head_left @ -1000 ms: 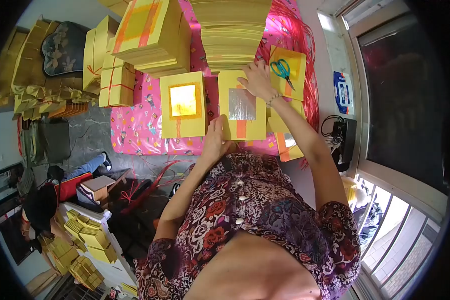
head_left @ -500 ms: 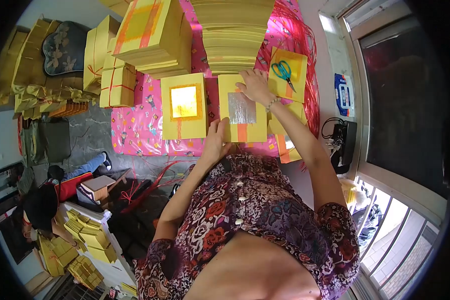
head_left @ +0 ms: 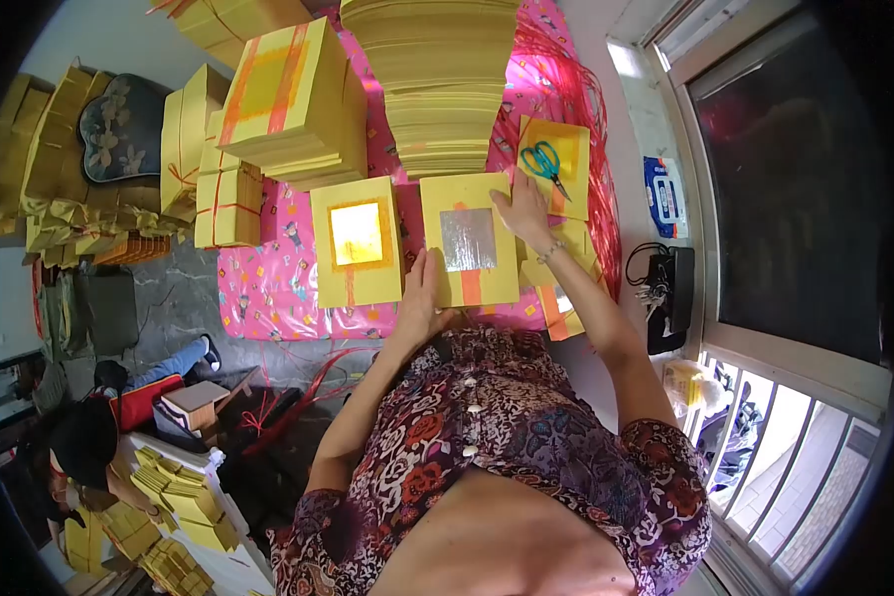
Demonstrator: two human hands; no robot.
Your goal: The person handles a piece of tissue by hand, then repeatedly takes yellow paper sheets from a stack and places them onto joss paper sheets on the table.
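Note:
A yellow paper stack with a silver square and an orange stripe lies before me on the pink patterned cover. My left hand rests along its left edge, fingers extended. At its upper right edge is my right hand, with fingers spread against the paper. To the left lies another yellow stack with a gold square, touched by neither hand. Teal-handled scissors lie on a yellow sheet just beyond my right hand.
Tall yellow paper stacks stand behind, and tied bundles at the left. Red strings run down the cover's right side. A co-worker bends over yellow bundles at lower left. A window frame is at right.
The view has shifted, so the table things sit lower in the picture. My right hand has slid from the silver-square stack's top edge to its upper right side. My left hand stays at the left edge.

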